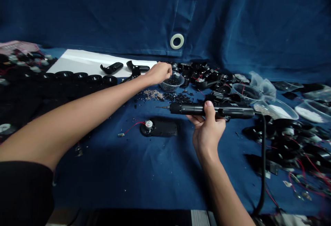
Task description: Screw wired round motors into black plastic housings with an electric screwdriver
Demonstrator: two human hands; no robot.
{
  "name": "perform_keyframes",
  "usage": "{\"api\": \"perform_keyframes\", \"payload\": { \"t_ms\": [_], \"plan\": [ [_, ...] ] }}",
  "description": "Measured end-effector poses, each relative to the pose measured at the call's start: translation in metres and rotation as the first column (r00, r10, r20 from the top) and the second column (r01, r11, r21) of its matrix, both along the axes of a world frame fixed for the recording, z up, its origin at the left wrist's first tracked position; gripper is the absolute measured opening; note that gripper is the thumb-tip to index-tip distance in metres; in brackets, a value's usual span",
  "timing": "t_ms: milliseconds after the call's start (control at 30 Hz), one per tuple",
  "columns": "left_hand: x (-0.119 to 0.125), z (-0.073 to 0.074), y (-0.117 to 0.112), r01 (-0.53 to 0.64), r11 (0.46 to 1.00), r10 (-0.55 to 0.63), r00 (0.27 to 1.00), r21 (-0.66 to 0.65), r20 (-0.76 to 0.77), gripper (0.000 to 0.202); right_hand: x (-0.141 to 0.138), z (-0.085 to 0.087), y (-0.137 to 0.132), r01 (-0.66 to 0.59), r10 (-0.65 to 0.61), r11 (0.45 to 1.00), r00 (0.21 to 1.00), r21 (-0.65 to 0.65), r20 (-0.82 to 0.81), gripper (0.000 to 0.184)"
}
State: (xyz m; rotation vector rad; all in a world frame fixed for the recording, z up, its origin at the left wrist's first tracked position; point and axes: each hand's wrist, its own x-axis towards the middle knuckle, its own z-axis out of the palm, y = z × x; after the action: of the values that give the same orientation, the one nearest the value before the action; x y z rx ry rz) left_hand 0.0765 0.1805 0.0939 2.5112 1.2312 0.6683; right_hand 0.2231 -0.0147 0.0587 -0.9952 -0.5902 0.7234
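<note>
My right hand [208, 133] is wrapped round a black electric screwdriver [190, 108], held level with its bit pointing left and its cord hanging at the right. My left hand [159, 72] reaches far forward to the rim of a clear plastic bowl [171, 87] of small dark screws. Its fingers are curled closed over the bowl; whatever they may hold is hidden. Nearer me on the blue cloth lies a black housing [164, 128] with a small white-topped motor [149, 124], whose red wires run left to a small connector [121, 135].
Loose silvery screws [153, 94] and small black pieces [178, 97] lie before the bowl. Black curved shells [112, 68] rest by a white sheet [82, 60]. Black parts crowd the left, back and right, with plastic tubs [276, 107] at right. A blue curtain [116, 16] hangs behind.
</note>
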Motion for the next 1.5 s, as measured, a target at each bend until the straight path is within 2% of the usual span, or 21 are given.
{"api": "perform_keyframes", "payload": {
  "t_ms": [100,167,300,367,433,533,633,733,900,1500],
  "plan": [
    [-0.019,0.007,-0.048,-0.071,0.983,0.040,0.983,0.172,0.178,0.021,0.000,0.000,0.000,-0.007,0.007,1.000,1.000,0.016,-0.007,0.036],
    [-0.033,0.009,-0.088,-0.111,0.974,0.056,0.962,0.198,0.268,0.021,-0.001,0.000,0.000,-0.018,0.018,1.000,1.000,0.021,-0.013,0.036],
    [-0.055,0.005,-0.159,-0.133,0.980,0.069,0.925,0.147,0.373,0.022,-0.001,-0.003,0.000,-0.055,0.055,0.998,0.998,0.005,-0.039,0.037],
    [-0.061,0.000,-0.181,-0.130,0.988,0.076,0.887,0.088,0.456,0.022,-0.001,-0.005,0.000,-0.079,0.079,0.997,0.995,-0.002,-0.053,0.037],
    [-0.065,-0.007,-0.193,-0.127,0.992,0.109,0.820,-0.008,0.562,0.022,-0.001,-0.007,0.000,-0.093,0.092,0.996,0.994,-0.009,-0.060,0.037],
    [-0.067,-0.019,-0.200,-0.129,0.977,0.210,0.726,-0.171,0.655,0.016,-0.002,-0.008,-0.001,-0.099,0.098,0.995,0.993,-0.017,-0.063,0.037],
    [-0.066,-0.030,-0.201,-0.172,0.952,0.299,0.703,-0.254,0.646,0.012,-0.004,-0.009,-0.001,-0.131,0.128,0.991,0.989,-0.036,-0.073,0.038],
    [-0.063,-0.038,-0.201,-0.186,0.938,0.336,0.686,-0.291,0.645,0.013,-0.007,-0.010,-0.002,-0.145,0.141,0.988,0.987,-0.059,-0.079,0.037],
    [-0.061,-0.044,-0.200,-0.208,0.934,0.354,0.657,-0.292,0.665,0.012,-0.009,-0.010,-0.003,-0.157,0.152,0.985,0.985,-0.074,-0.079,0.036],
    [-0.060,-0.050,-0.199,-0.205,0.931,0.357,0.675,-0.300,0.646,0.012,-0.011,-0.012,-0.003,-0.206,0.192,0.969,0.975,-0.136,-0.109,0.036]
  ]
}}
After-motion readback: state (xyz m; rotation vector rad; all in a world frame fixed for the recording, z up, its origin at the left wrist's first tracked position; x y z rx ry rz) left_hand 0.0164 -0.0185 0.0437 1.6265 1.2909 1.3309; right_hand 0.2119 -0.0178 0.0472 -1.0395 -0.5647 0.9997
